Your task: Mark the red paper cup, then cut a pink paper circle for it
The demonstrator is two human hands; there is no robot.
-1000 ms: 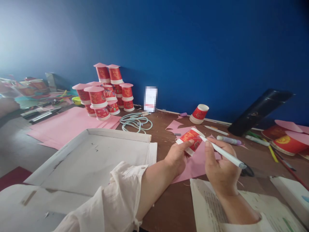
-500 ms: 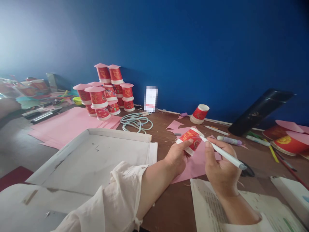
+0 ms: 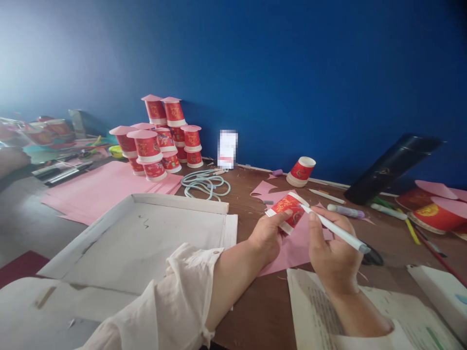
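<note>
In my left hand (image 3: 268, 238) is a red paper cup (image 3: 286, 210) with gold print, tipped on its side, my thumb across its wall. My right hand (image 3: 335, 248) grips a white marker pen (image 3: 343, 235), its tip at the cup's rim-side edge. Whether the tip touches the cup I cannot tell for certain. Beneath both hands lies cut pink paper (image 3: 292, 255). Behind them, another red cup (image 3: 301, 171) rests upside down on a white cup by the wall. A purple pen cap (image 3: 278, 172) lies near it.
Left of my hands sits a shallow white box lid (image 3: 175, 238), with pink sheets (image 3: 98, 187) and stacked red cups (image 3: 149, 146) behind. A coiled cable (image 3: 206, 183) lies mid-table. On the right are a black bottle (image 3: 394, 167), markers (image 3: 346, 211) and printed papers (image 3: 310, 301).
Almost nothing differs. Both hands keep the same hold on the cup and the marker, and the view has shifted very slightly.
</note>
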